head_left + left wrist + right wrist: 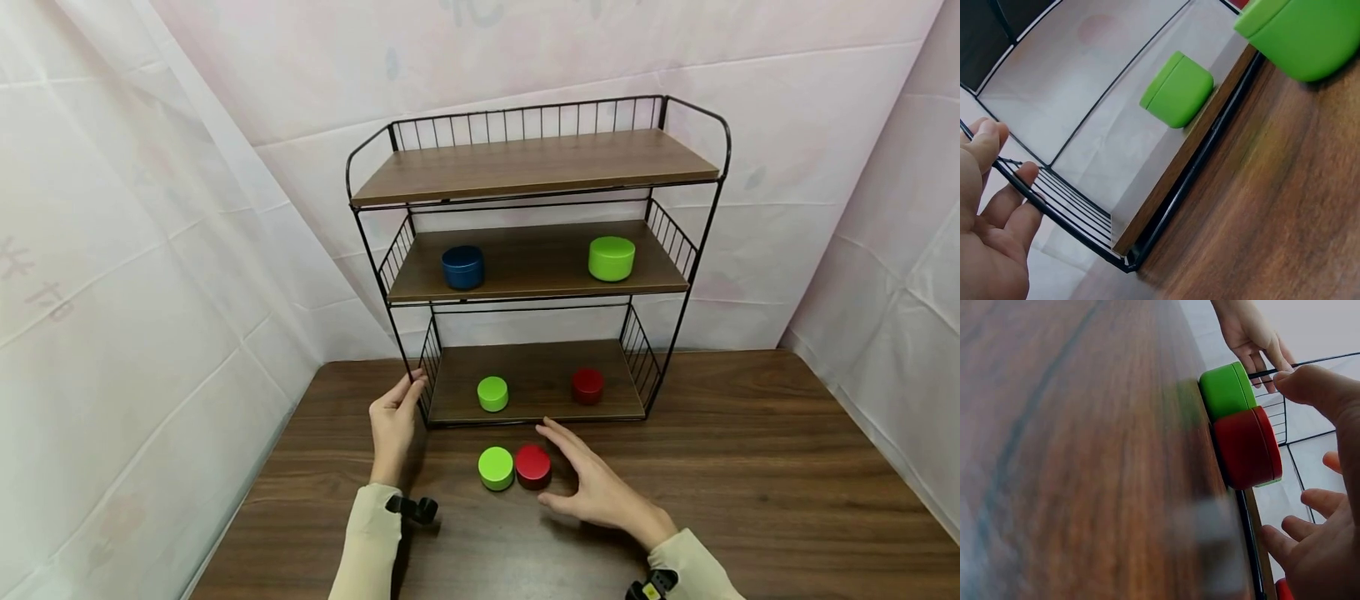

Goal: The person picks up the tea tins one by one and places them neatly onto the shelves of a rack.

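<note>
My left hand (393,425) pinches the front left post of a black wire shelf rack (536,193) near its bottom tier; the left wrist view shows thumb and fingers on either side of the wire. On the table in front of the rack, a green round tin (496,469) and a red round tin (533,467) stand side by side. My right hand (592,492) is just right of the red tin, fingers spread and thumb apart, with nothing held. A smaller green tin (492,394) and another red tin (587,387) sit on the bottom shelf.
On the middle shelf stand a blue tin (462,267) at left and a large green tin (611,258) at right. The top shelf (536,167) is brown board with a wire rail. Pale cloth (150,250) hangs behind and beside the wooden table (787,467).
</note>
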`<state>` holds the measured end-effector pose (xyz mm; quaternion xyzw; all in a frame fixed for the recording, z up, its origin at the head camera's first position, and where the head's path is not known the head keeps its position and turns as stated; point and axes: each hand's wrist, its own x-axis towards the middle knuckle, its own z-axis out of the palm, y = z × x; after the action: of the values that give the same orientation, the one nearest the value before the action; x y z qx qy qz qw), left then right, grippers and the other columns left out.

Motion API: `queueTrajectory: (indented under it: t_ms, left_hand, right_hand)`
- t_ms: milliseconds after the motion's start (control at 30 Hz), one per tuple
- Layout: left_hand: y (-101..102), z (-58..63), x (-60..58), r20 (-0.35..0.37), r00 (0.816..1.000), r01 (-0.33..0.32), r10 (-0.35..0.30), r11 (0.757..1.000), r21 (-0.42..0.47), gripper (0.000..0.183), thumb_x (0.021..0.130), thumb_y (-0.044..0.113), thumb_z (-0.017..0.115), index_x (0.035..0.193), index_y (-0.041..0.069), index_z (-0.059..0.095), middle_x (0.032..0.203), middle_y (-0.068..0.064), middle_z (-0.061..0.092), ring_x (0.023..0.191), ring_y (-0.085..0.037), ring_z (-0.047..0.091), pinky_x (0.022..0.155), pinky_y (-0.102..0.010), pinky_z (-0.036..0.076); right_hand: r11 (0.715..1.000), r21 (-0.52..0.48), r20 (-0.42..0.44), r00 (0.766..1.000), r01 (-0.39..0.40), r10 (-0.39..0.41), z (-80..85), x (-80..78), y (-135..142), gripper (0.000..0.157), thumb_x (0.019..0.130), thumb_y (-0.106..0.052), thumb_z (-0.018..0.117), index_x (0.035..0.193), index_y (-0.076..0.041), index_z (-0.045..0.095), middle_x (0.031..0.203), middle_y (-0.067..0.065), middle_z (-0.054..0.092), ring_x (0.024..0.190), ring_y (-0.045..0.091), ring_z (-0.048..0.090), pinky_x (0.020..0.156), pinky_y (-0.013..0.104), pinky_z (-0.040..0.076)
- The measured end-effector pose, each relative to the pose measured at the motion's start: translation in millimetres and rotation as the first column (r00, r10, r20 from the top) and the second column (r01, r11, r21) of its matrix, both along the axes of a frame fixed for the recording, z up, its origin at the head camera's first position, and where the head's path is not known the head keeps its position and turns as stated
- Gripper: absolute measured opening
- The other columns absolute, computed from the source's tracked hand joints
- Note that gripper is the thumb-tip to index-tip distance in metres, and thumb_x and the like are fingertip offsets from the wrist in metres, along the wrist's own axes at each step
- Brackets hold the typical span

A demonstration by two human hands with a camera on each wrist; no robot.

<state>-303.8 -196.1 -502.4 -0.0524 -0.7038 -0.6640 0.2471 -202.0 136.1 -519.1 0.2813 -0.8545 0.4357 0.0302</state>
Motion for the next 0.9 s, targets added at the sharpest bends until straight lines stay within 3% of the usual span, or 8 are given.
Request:
queueTrajectory:
  t_ms: [133, 267, 533, 767, 900]
  left_hand:
    - [-0.5, -0.6, 1.4, -0.014, 1.000, 0.002, -0.002, 1.000, 0.021, 0.026, 0.098, 0.015, 0.072, 0.121, 0.002, 0.076, 0.115, -0.023, 0.075, 0.107, -0.002, 0.071, 0.096, -0.015, 0.053]
    - [-0.1, -0.9, 1.3, -0.016, 1.000, -0.001, 0.002, 1.000, 0.016, 0.028, 0.099, 0.016, 0.071, 0.122, 0.001, 0.075, 0.115, -0.023, 0.075, 0.108, -0.002, 0.071, 0.097, -0.015, 0.053]
    - [0.5, -1.6, -0.3, -0.018, 1.000, 0.009, -0.008, 1.000, 0.020, 0.028, 0.099, 0.014, 0.071, 0.122, 0.000, 0.075, 0.112, -0.016, 0.078, 0.110, -0.002, 0.070, 0.097, -0.015, 0.053]
    - [-0.1, -1.8, 0.0, -0.018, 1.000, 0.013, -0.013, 1.000, 0.018, 0.027, 0.099, 0.015, 0.070, 0.122, 0.002, 0.075, 0.113, -0.018, 0.077, 0.111, -0.002, 0.070, 0.099, -0.015, 0.052]
    - [0.0, -1.6, 0.4, -0.016, 1.000, 0.015, -0.015, 0.999, 0.031, 0.026, 0.099, 0.015, 0.071, 0.121, 0.003, 0.076, 0.114, -0.021, 0.076, 0.111, -0.003, 0.071, 0.099, -0.016, 0.052]
  right_hand:
    - [0.999, -0.045, 0.034, 0.999, -0.027, 0.028, -2.7, -1.2, -0.8, 0.092, 0.085, -0.029, 0.086, 0.161, -0.017, 0.035, 0.166, 0.015, 0.034, 0.150, 0.032, 0.039, 0.112, 0.053, 0.046]
    - [0.995, -0.092, 0.067, 0.996, -0.046, 0.052, -4.6, -2.2, -0.9, 0.089, 0.086, -0.027, 0.086, 0.159, -0.010, 0.037, 0.161, 0.015, 0.041, 0.144, 0.034, 0.046, 0.109, 0.049, 0.049]
    - [0.995, -0.088, 0.139, 0.988, -0.055, 0.067, -7.8, -3.5, -3.1, 0.091, 0.088, -0.036, 0.084, 0.161, -0.017, 0.034, 0.161, 0.014, 0.041, 0.145, 0.031, 0.045, 0.110, 0.045, 0.049]
    - [0.992, -0.107, 0.078, 0.994, -0.072, 0.081, -9.1, -5.1, -6.8, 0.087, 0.088, -0.027, 0.084, 0.158, -0.006, 0.037, 0.156, 0.022, 0.046, 0.138, 0.036, 0.052, 0.107, 0.046, 0.052]
    - [0.991, -0.114, 0.100, 0.992, -0.067, 0.079, -9.0, -5.7, -7.7, 0.084, 0.089, -0.021, 0.083, 0.157, -0.004, 0.037, 0.154, 0.023, 0.047, 0.136, 0.034, 0.054, 0.107, 0.045, 0.052]
